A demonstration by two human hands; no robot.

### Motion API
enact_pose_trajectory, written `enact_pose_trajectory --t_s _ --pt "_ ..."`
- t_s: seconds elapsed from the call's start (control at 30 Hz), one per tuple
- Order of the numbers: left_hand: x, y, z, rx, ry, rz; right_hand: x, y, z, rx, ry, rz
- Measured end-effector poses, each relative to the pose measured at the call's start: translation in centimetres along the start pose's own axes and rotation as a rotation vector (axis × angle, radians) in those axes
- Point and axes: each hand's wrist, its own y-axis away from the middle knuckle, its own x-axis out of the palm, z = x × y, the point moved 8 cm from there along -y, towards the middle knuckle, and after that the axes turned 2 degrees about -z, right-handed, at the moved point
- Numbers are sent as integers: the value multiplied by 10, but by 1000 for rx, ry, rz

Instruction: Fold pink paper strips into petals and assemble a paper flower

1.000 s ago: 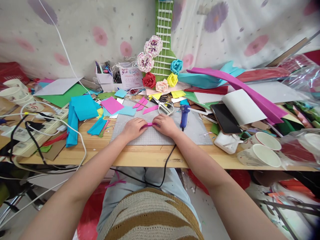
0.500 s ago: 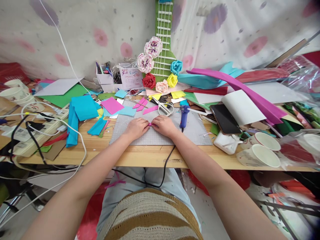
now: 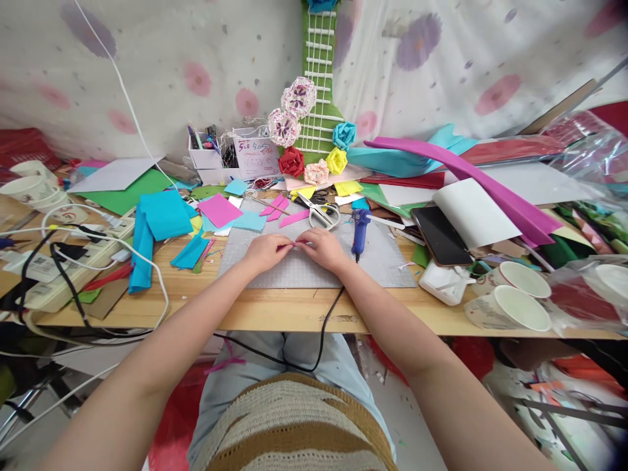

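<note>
Above the grey cutting mat (image 3: 294, 278), my left hand (image 3: 269, 252) and my right hand (image 3: 321, 248) meet at the fingertips. Both are closed in a pinch on a small piece of pink paper (image 3: 295, 244), which is mostly hidden by the fingers. Just beyond them lie pink paper strips (image 3: 294, 218) and scissors (image 3: 321, 212) with pale handles. A blue glue gun (image 3: 360, 232) rests on the mat to the right of my right hand, its black cord running down past the table edge.
Blue paper (image 3: 164, 212) and a pink square (image 3: 220, 210) lie left. A green guitar-shaped board (image 3: 318, 98) with paper flowers stands behind. To the right are a phone (image 3: 441, 234), a white box (image 3: 445, 282) and paper cups (image 3: 507, 307). A power strip (image 3: 73, 268) with tangled cables is far left.
The pink piece shows less between my fingertips, and my fingers have shifted into a more raised pinch. The surrounding things have stayed in place; the view has tilted slightly.
</note>
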Motion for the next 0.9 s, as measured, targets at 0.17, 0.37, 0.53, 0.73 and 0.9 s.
enact_pose_trajectory --t_s 0.17,0.37,0.53,0.73,0.9 --pt "11 -2 12 -277 460 249 1 0 -17 189 -368 -28" --pt "18 1 6 -525 968 115 15 3 -30 490 -1061 -137" --pt "38 5 -10 -531 1163 170 37 5 -15 541 -1280 76" --pt "44 6 -10 -550 1121 217 34 5 -19 620 -1307 36" --pt "45 9 -12 -570 1125 261 28 6 -23 728 -1364 -18"
